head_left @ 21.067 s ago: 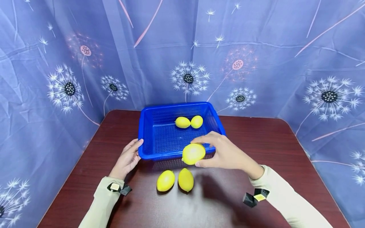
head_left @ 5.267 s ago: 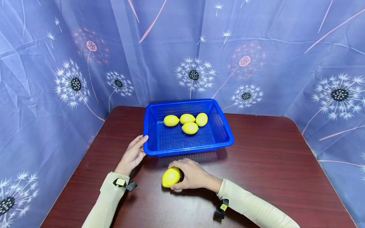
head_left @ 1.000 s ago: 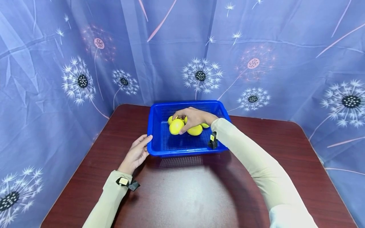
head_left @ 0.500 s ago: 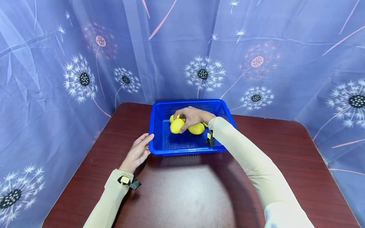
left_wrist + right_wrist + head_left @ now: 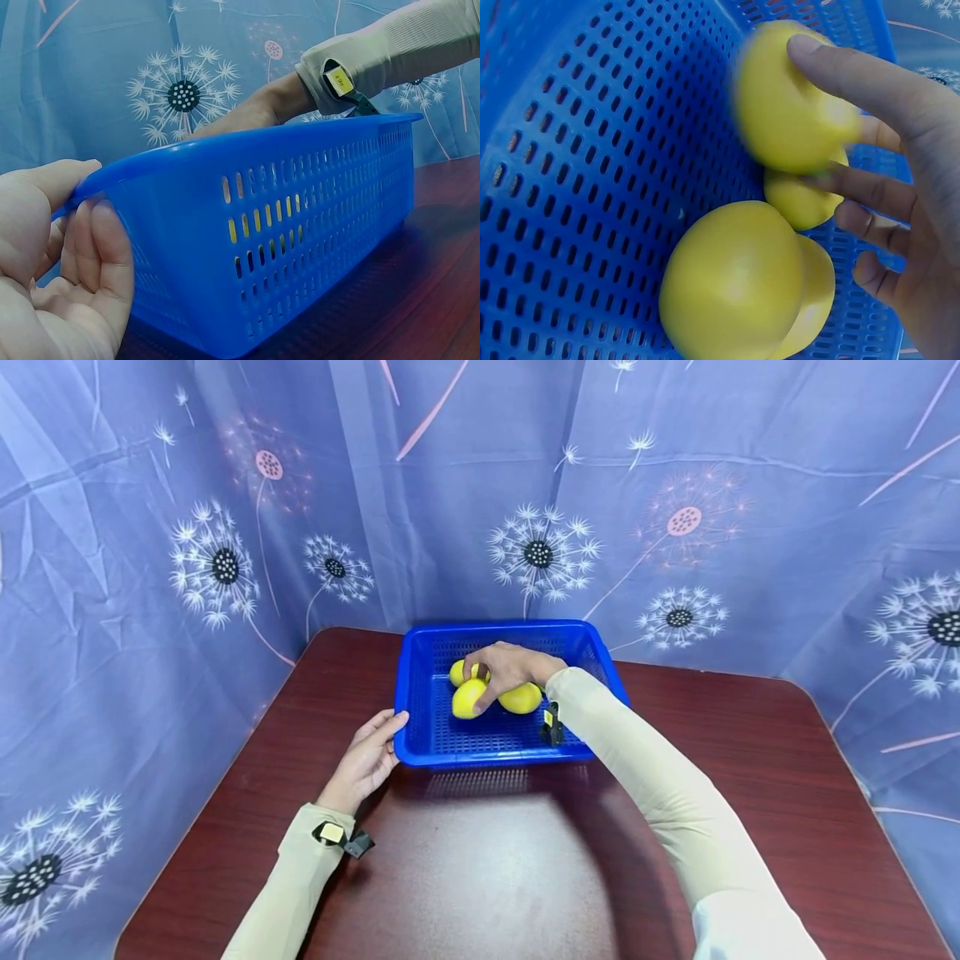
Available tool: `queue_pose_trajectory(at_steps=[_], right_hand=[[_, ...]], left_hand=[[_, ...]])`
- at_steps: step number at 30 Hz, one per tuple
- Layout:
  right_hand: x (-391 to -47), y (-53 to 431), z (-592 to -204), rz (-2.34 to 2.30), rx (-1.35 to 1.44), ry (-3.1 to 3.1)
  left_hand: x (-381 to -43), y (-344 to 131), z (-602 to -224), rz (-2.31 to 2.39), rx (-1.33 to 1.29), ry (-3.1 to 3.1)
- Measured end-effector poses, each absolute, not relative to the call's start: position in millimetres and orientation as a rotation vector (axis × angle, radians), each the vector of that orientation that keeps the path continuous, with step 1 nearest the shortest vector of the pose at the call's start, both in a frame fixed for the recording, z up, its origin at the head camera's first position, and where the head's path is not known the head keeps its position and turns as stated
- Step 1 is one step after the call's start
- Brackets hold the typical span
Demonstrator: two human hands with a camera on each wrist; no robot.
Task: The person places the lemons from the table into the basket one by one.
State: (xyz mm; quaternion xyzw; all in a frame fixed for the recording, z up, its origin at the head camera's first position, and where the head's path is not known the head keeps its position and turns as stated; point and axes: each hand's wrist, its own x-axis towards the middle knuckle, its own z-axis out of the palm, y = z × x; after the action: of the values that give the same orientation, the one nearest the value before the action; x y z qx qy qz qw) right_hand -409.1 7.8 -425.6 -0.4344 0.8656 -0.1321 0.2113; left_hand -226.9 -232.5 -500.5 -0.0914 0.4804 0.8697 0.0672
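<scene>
My left hand (image 5: 365,760) grips the left front corner of a blue plastic basket (image 5: 491,758), thumb over the rim and fingers curled below it, as the left wrist view shows up close. Inside the basket, my right hand (image 5: 504,667) holds a lemon (image 5: 468,699) between thumb and fingers. Another lemon (image 5: 520,698) lies to the right of it, and one more lemon (image 5: 459,672) shows behind it, partly covered by the fingers. In the right wrist view the held lemon (image 5: 776,105) is blurred, above a lemon (image 5: 799,201) and beside a large-looking near lemon (image 5: 731,281) that overlaps another.
The basket stands toward the back of a dark red-brown wooden table (image 5: 720,777). A blue curtain (image 5: 435,527) printed with dandelions hangs close behind and along both sides. My right sleeve (image 5: 667,793) crosses over the basket's front right rim.
The lemons seen earlier on the table in front are gone from there; the right hand has carried the last one into the basket. Over the last second it barely moves; the left hand keeps its grip.
</scene>
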Motion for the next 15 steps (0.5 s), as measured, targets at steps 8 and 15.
queue_pose_trajectory(at_steps=[8, 15], right_hand=[[-405, 14, -417, -0.412, -1.218, 2.418], [-399, 23, -408, -0.555, -1.255, 2.437]], left_hand=[[-226, -230, -499, 2.613, -0.255, 1.464], [-226, -233, -498, 2.605, -0.263, 1.472]])
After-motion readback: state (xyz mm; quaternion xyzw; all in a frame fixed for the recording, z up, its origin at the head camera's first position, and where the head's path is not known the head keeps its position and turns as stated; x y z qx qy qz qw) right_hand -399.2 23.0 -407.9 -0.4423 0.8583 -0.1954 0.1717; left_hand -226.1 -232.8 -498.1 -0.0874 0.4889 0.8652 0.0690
